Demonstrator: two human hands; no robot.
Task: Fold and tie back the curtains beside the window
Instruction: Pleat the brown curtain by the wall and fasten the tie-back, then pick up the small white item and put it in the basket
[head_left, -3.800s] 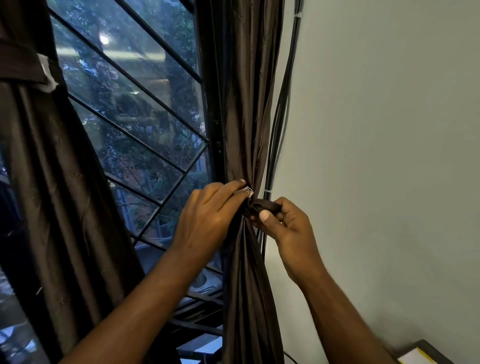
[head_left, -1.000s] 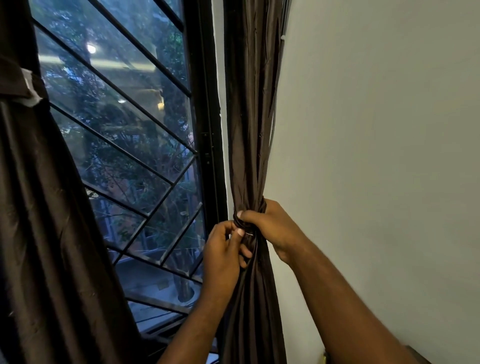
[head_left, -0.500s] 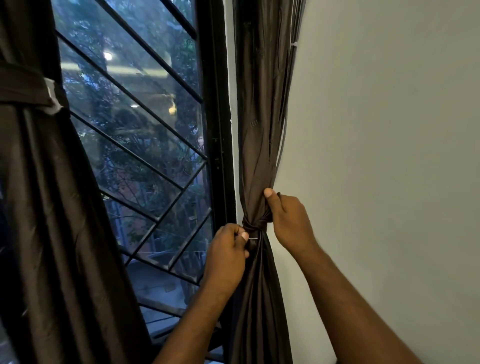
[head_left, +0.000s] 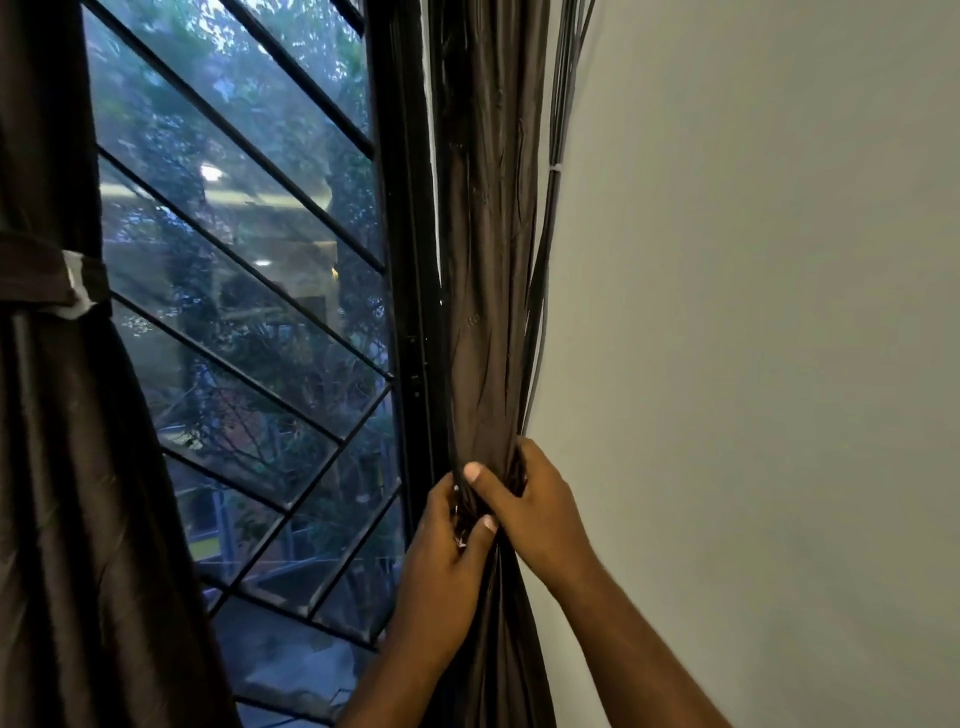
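The gathered curtain (head_left: 488, 260) hangs down the centre of the frame, between the black window frame (head_left: 402, 234) and the pale wall (head_left: 753, 312). Its top and bottom are cut off by the frame edges. At lower centre both hands close on it where it narrows. The right hand (head_left: 535, 514) wraps the bundle from the wall side, thumb laid across the front; its fingers are hidden behind the fabric. Just below and left, the left hand (head_left: 441, 566) has its grip closed too, fingers curled in and thumb pressed against the folds. Something small and pale glints between the two grips, too hidden to say what it is, and whether a tie band sits there cannot be told.

Thin dark cables (head_left: 553, 208) run down the wall just right of the curtain, held by a pale clip (head_left: 555, 167); lower down they vanish behind the fabric.

At the left edge of the frame a second curtain (head_left: 62, 467), partly cut off, is cinched by a dark band (head_left: 36, 280) with a white tab (head_left: 78, 291). Slanted black bars (head_left: 249, 249) cross the glass; the trees beyond are blurred.
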